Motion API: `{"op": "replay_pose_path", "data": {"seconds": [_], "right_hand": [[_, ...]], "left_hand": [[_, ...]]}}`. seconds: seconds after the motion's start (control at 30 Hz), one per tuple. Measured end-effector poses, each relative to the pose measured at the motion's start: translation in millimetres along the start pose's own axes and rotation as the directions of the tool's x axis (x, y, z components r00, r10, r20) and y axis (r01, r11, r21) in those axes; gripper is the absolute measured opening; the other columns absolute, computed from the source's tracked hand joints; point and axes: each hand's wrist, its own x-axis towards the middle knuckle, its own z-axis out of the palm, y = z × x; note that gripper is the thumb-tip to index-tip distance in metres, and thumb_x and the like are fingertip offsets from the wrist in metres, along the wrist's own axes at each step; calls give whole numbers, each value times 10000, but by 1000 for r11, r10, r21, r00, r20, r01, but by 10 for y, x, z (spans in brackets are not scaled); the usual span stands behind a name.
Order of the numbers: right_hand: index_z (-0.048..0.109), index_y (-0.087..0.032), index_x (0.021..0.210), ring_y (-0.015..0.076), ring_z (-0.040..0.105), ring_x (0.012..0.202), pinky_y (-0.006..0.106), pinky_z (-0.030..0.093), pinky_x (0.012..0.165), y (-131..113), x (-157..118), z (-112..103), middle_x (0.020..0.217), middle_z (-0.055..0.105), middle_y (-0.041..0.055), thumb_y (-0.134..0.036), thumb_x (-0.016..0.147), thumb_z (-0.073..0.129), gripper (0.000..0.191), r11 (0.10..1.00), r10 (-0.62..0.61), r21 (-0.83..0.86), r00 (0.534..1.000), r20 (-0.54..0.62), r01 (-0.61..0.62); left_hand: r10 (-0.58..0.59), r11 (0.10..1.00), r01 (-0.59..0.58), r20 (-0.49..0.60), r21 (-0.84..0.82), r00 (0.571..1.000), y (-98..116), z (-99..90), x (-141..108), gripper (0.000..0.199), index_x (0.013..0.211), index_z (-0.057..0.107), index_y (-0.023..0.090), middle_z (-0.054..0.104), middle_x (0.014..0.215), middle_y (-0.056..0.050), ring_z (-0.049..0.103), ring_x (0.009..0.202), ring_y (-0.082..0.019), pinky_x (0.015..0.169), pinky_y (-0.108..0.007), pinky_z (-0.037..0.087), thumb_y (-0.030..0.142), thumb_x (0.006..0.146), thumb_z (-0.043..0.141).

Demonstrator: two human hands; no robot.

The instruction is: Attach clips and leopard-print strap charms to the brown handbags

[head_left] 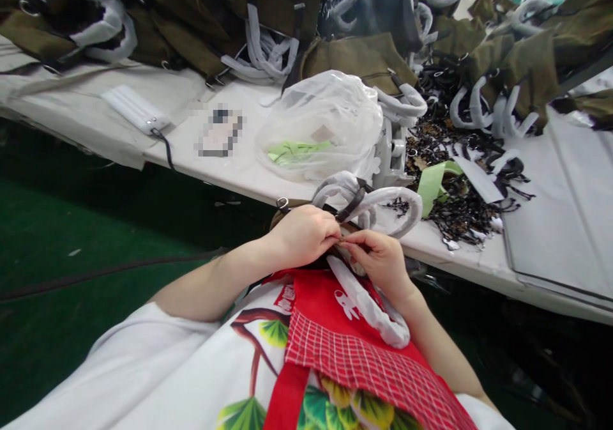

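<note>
Near edge of the bench (184, 152), close against the person's middle: olive bag (276, 219), mostly hidden by forearms and hands. Its long axis cannot be told; wrapped handles give the only bearing. Upper handles (414, 209) loop off toward 1 and 2 o'clock, over the bench edge; lower handle (366, 303) droops to 5 o'clock across a red apron panel (311, 292).

Bench top pale. At 12 o'clock from the hands, a translucent plastic bag (330, 114), green paper within. At 2 to 3, a heap of black cords (462, 216). At 10, a white power strip (136, 107), its cable dropping over the edge. More olive bags (182, 24) along the far side, 10 round to 2. Green floor (96, 225) at 9.

Left hand (304, 235): nearly closed, fingertips pinching. Right hand (383, 254): narrow pinch, meeting the left over the bag. Between them a small piece (341, 241), too fine to identify.
</note>
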Motion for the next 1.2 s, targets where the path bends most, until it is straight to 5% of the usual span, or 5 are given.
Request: {"op": "replay_pose_path", "data": {"seconds": [0.73,1.0,1.2], "right_hand": [[732,-222,848,144,656,519,230,498,499,14,-26,42,657,716,-11,-316,864,673,113,944,222,227,970,94,-238],[670,-224,803,180,644,682,290,472,645,-68,-33,68,750,705,28,-263,925,569,164,986,15,-163,999,-40,-21],[653,-227,815,185,631,712,302,457,666,-8,6,98,779,700,35,-271,950,527,190,988,-54,-146,996,-68,43]], "left_hand": [[-33,984,24,45,175,998,98,-17,22,221,798,688,142,717,822,-75,656,744,-206,685,-326,459,229,923,527],[-138,969,133,12,209,990,164,39,54,188,794,689,136,709,794,-88,663,710,-216,647,-324,477,202,892,543],[-215,976,215,-31,23,976,98,38,86,170,761,710,174,732,800,-47,673,727,-188,665,-286,491,225,858,580]]}}
